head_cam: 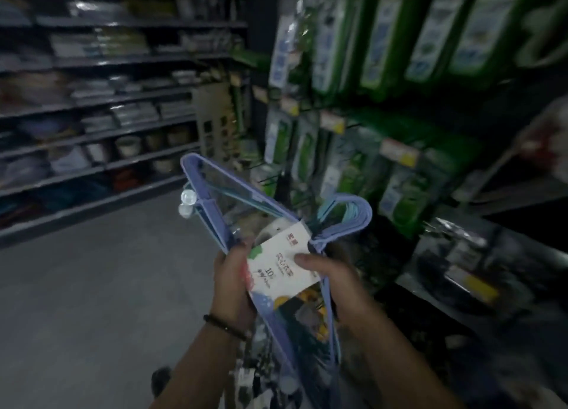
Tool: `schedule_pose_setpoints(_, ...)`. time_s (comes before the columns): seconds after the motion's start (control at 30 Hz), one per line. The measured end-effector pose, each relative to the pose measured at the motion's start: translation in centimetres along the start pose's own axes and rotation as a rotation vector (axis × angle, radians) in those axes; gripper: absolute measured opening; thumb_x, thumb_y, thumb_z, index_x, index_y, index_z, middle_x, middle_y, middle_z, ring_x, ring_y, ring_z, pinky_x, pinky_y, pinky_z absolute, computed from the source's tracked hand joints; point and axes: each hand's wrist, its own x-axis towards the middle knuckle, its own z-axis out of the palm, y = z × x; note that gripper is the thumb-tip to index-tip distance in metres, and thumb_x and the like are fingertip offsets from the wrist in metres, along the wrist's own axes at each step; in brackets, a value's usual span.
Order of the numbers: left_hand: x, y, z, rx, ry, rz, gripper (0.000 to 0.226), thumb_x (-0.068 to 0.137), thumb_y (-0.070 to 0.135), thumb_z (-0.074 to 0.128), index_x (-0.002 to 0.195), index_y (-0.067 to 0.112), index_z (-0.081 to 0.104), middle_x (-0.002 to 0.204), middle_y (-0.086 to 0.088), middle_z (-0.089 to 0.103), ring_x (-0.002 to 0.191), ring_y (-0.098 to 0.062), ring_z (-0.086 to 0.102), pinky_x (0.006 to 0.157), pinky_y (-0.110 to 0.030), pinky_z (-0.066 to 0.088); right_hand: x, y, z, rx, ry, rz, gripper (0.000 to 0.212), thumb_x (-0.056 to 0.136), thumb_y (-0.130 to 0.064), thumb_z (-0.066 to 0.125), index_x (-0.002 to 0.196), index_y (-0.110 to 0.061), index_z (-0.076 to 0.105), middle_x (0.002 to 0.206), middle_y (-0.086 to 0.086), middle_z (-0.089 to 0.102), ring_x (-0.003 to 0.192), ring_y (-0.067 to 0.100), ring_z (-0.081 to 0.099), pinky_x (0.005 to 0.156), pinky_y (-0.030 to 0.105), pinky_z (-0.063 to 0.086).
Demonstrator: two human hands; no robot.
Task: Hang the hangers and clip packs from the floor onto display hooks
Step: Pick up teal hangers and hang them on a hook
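Before blurred display hooks (270, 179), both hands grip the hanger pack (276, 267).

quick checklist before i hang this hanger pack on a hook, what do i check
1. Left hand grips the hanger pack: ok.
2. Right hand holds it too, thumb on the label: ok.
3. Hanger hooks bunched together and clear of both hands: ok.
4. Hanger hooks turned toward the display of green packs: ok.
5. Free hook among those packs: cannot tell, too blurred.
6. Pack lined up with a hook: not ok, it is held low, short of the display.
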Motion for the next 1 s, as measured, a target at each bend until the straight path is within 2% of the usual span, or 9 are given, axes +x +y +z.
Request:
schedule_pose_setpoints(0.07,0.2,-0.1,2.7,-0.029,-0.04,-0.001,0.088,0.079,0.041,0.085,0.145,-0.004,0.049,0.145,-0.042,0.047,0.128,-0.062,0.051,0.108,-0.08,0.035,-3.1,-1.9,-1.2,-0.072,0.086,-0.065,0.083,0.062,-0.063,0.092,0.135,-0.032,0.069,0.132,-0.008,0.072,0.122,0.021,0.069,0.105,0.052,0.052)
schedule_pose_setpoints(0.2,-2.1,-0.4,9.6,0.07,-0.178,-0.041,0.016,0.083,0.028,0.073,0.082,0.013,0.08,0.09,-0.022,0.073,0.074,-0.036,0.073,0.064,-0.037,0.059,-11.0,-5.0,-4.4,-0.788,0.414,-0.162,0.074,0.089,-0.086,0.048,0.093,-0.015,0.067,0.083,0.009,0.066,0.077,0.022,0.067,0.077,0.04,0.056)
schedule_pose_setpoints(0.33,-3.5,-2.8,15.6,0.174,-0.304,-0.089,0.081,0.067,0.049,0.091,0.126,0.001,0.065,0.119,-0.034,0.067,0.098,-0.052,0.069,0.078,-0.057,0.058,-19.0,-9.5,-7.1,-1.524,0.848,-0.172,0.059,0.104,-0.064,0.025,0.091,-0.024,0.067,0.079,-0.003,0.068,0.071,0.017,0.066,0.054,0.032,0.045)
schedule_pose_setpoints(0.47,-7.2,-5.1,23.3,0.259,-0.385,0.088,0.047,0.081,0.019,0.084,0.106,-0.008,0.054,0.071,-0.02,0.049,0.063,-0.037,0.052,0.056,-0.05,0.047,-23.7,-15.0,-9.3,-1.441,1.183,-0.59,0.023,0.098,-0.043,0.058,0.113,-0.025,0.059,0.078,-0.005,0.06,0.056,0.02,0.057,0.044,0.026,0.031)
schedule_pose_setpoints(0.53,-10.1,-6.0,27.2,0.313,-0.477,0.097,0.026,0.09,0.002,0.075,0.096,-0.004,0.051,0.053,-0.011,0.045,0.046,-0.024,0.048,0.046,-0.032,0.043,-25.3,-17.4,-11.2,-1.458,1.158,-0.57,0.041,0.105,-0.039,0.051,0.142,-0.023,0.045,0.111,0.004,0.065,0.083,0.028,0.065,0.06,0.033,0.044)
schedule_pose_setpoints(0.6,-12.3,-6.8,30.6,0.336,-0.581,0.122,0.025,0.091,0.0,0.075,0.096,-0.005,0.051,0.046,0.001,0.046,0.034,-0.013,0.042,0.039,-0.025,0.038,-27.3,-19.5,-13.2,-1.454,1.167,-0.46,0.035,0.108,-0.037,0.044,0.139,-0.022,0.04,0.112,0.005,0.063,0.086,0.031,0.063,0.064,0.036,0.045)
schedule_pose_setpoints(0.8,-20.6,-9.4,40.4,0.45,-0.803,0.392,0.048,0.079,0.021,0.088,0.115,0.014,0.057,0.092,-0.003,0.068,0.066,-0.011,0.064,0.047,-0.013,0.046,-37.1,-23.0,-20.0,-1.348,1.414,-0.258,0.027,0.104,-0.016,0.055,0.117,-0.023,0.033,0.073,-0.001,0.055,0.058,0.025,0.054,0.048,0.038,0.043)
schedule_pose_setpoints(0.87,-23.5,-10.3,43.8,0.442,-0.89,0.439,0.056,0.076,0.04,0.09,0.115,0.013,0.059,0.089,0.001,0.068,0.064,-0.003,0.066,0.049,-0.013,0.048,-40.9,-23.7,-22.1,-1.311,1.471,-0.253,0.032,0.1,-0.01,0.058,0.119,-0.022,0.035,0.073,-0.001,0.057,0.058,0.022,0.055,0.049,0.037,0.044)
schedule_pose_setpoints(1.0,-28.0,-12.9,50.4,0.421,-0.998,0.511,0.084,0.075,0.074,0.076,0.092,-0.006,0.057,0.066,-0.013,0.063,0.056,-0.027,0.066,0.048,-0.027,0.048,-48.6,-25.2,-26.3,-1.262,1.548,-0.321,0.021,0.101,-0.012,0.054,0.111,-0.021,0.038,0.079,0.004,0.062,0.065,0.027,0.061,0.055,0.046,0.054)
